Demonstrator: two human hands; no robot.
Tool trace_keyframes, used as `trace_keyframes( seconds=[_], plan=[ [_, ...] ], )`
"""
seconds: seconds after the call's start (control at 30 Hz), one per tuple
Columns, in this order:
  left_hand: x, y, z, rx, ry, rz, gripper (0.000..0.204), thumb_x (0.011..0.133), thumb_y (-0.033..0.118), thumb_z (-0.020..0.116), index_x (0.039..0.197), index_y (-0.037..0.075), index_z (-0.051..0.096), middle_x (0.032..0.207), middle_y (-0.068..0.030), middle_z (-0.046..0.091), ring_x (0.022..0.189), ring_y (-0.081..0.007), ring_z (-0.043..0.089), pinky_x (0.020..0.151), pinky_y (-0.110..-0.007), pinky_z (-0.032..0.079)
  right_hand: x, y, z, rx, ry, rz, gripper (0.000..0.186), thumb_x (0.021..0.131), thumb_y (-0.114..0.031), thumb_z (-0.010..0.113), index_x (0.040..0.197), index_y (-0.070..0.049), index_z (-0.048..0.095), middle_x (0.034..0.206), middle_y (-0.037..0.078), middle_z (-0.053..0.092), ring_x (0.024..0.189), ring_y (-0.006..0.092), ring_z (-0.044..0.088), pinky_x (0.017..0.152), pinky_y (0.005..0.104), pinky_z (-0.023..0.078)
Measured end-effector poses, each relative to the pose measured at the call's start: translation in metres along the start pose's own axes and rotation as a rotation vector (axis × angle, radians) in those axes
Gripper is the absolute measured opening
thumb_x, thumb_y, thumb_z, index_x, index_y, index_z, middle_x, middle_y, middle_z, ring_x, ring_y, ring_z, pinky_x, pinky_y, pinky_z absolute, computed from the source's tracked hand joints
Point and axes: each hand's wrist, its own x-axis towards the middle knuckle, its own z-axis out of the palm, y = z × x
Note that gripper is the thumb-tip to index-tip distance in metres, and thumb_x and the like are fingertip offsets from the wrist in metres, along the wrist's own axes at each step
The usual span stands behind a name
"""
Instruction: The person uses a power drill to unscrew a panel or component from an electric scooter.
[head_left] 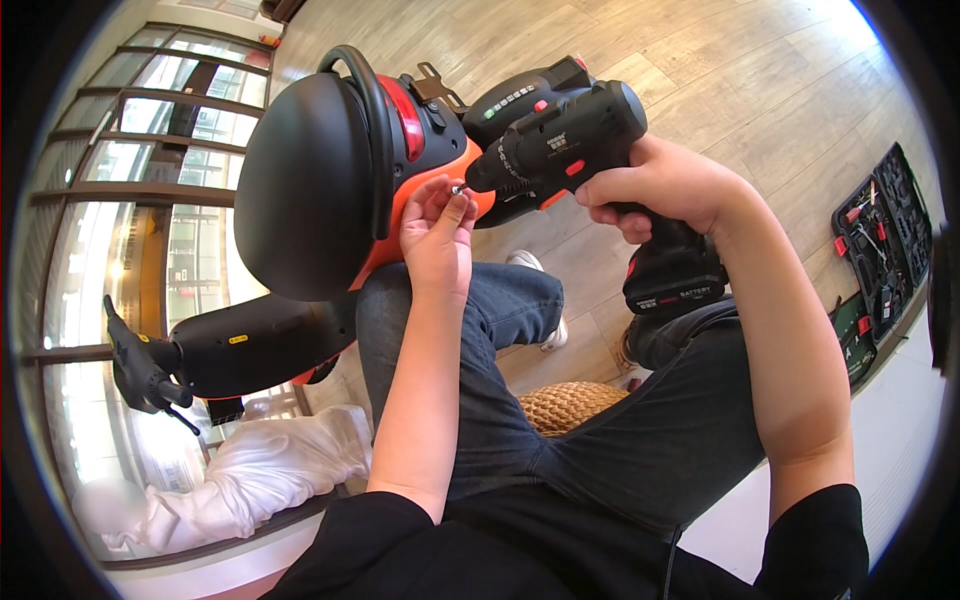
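My right hand [665, 190] is wrapped round the grip of a black cordless drill [570, 140] with red buttons and a battery at its base. The drill's chuck points left, toward my left hand [437, 225]. Thumb and fingers of that hand pinch a small silver metal piece [457, 190] right by the drill's nose. Whether the piece touches the chuck, I cannot tell. Just behind both hands stands an orange and black electric scooter [425, 185], with a red tail light [402, 115] and a metal bracket [438, 85]. Its rounded black seat [300, 190] faces left.
The scooter's handlebar [145, 365] sticks out at the left, near tall windows [190, 130]. A white-draped figure [270, 465] is at the lower left. An open black tool case [885, 240] lies at the right. A woven seat [570, 407] shows between my legs.
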Motion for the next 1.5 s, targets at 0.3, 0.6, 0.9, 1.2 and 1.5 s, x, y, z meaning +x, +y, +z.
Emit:
trace_keyframes(
  seconds=[0.3, 0.6, 0.9, 1.2, 1.5],
  plan=[
    [0.004, -0.008, 0.003, -0.722, -0.002, -0.299, 0.024, 0.092, 0.003, 0.075, 0.115, 0.008, 0.069, 0.111, -0.0038, 0.07, 0.1, -0.0158, 0.064, 0.088, -0.031, 0.052, 0.005, 0.004, 0.011, 0.057, -0.014, -0.071, 0.012, 0.087, -0.01, 0.069, 0.088, -0.001, 0.061, 0.07, 0.003, 0.058, 0.05, 0.0084, 0.048, 0.048, 0.0256, 0.039],
    [0.008, 0.003, 0.033, -0.919, 0.311, -0.416, 0.016, 0.09, 0.019, 0.079, 0.106, 0.018, 0.078, 0.091, 0.0045, 0.071, 0.093, -0.0178, 0.047, 0.096, -0.039, 0.039, 0.024, 0.022, 0.028, 0.063, -0.035, -0.183, 0.013, 0.089, -0.012, 0.07, 0.087, -0.002, 0.062, 0.071, 0.002, 0.058, 0.052, 0.0089, 0.05, 0.05, 0.0263, 0.041],
    [0.022, 0.02, 0.045, -0.878, 0.432, -0.426, 0.01, 0.089, 0.023, 0.081, 0.098, 0.02, 0.077, 0.086, 0.0074, 0.065, 0.091, -0.0184, 0.039, 0.103, -0.039, 0.034, 0.036, 0.027, 0.03, 0.059, -0.016, -0.225, 0.013, 0.09, -0.012, 0.069, 0.084, -0.003, 0.062, 0.067, 0.001, 0.056, 0.052, 0.0086, 0.05, 0.051, 0.0261, 0.04],
    [0.019, 0.027, 0.043, -0.915, 0.434, -0.433, 0.008, 0.092, 0.019, 0.078, 0.1, 0.02, 0.077, 0.085, 0.0072, 0.067, 0.086, -0.0166, 0.038, 0.095, -0.035, 0.035, 0.034, 0.021, 0.033, 0.077, -0.022, -0.207, 0.014, 0.089, -0.012, 0.068, 0.083, -0.002, 0.062, 0.068, 0.001, 0.057, 0.051, 0.008, 0.049, 0.05, 0.026, 0.04],
    [0.021, 0.025, 0.034, -0.907, 0.395, -0.39, 0.009, 0.094, 0.014, 0.074, 0.102, 0.015, 0.077, 0.095, 0.0072, 0.075, 0.089, -0.0105, 0.051, 0.088, -0.033, 0.036, 0.034, 0.018, 0.037, 0.056, -0.033, -0.253, 0.012, 0.09, -0.011, 0.068, 0.085, -0.001, 0.063, 0.069, 0.001, 0.058, 0.052, 0.008, 0.051, 0.05, 0.026, 0.041]
  ],
)
